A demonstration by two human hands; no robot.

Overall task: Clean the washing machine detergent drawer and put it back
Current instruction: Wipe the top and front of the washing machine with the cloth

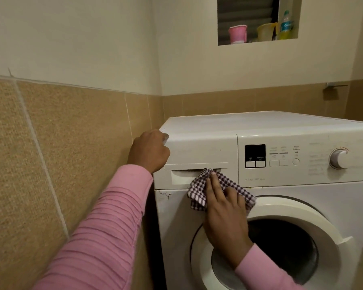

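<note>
The white washing machine (281, 126) stands in a corner. Its detergent drawer (197, 151) sits pushed in at the top left of the front panel. My right hand (224, 212) presses a dark-and-white checked cloth (228, 183) with straight fingers against the right end of the drawer's handle recess (180, 177). My left hand (148, 150) lies with curled fingers against the machine's top left corner. Something small and pale shows at its fingertips; I cannot tell what it is.
A tiled wall (50, 143) stands close on the left of the machine. The round door (291, 208) is below my right hand, the program dial (340, 159) at the right. A wall niche above holds a pink cup (237, 34) and a bottle (285, 25).
</note>
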